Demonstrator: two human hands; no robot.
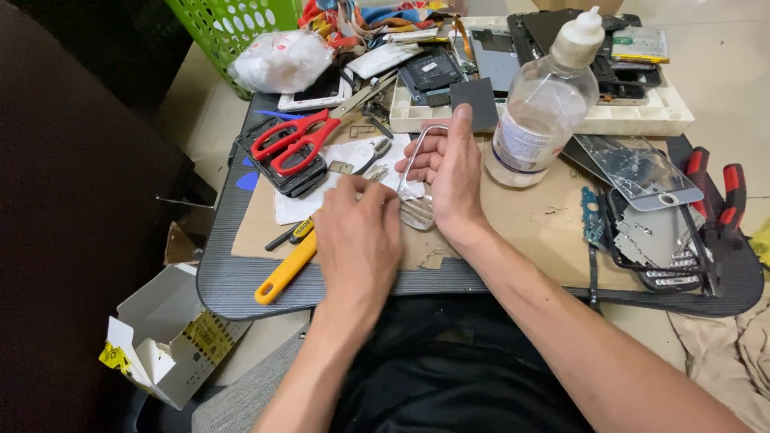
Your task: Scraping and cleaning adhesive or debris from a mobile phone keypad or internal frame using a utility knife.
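The right hand comes in from five o'clock, forearm slanting across the lap, palm turned toward nine o'clock and fingers curled. Its grip pinches a thin clear frame, a bent, glassy strip that stands nearly upright, the thumb reaching up to the frame's top bar. The left hand comes up from six o'clock and lies back-up over the sheet of cardboard, its fingers drawn together at the frame's lower end at about two o'clock from the knuckles; the fingertips are hidden, so whether they pinch the frame or only press beside it I cannot tell.

The frame sits near the middle of the worktop, over the cardboard. Just at three o'clock of the right hand stands a clear plastic bottle, nearly touching the knuckles. At ten o'clock of the left hand lie red scissors on a dark tray; at eight o'clock a yellow-handled tool points toward the worktop's near edge. A cracked screen glass and red-handled pliers crowd the three o'clock end. The barest stretch is the cardboard between the right forearm and the bottle, and the strip along the near edge.
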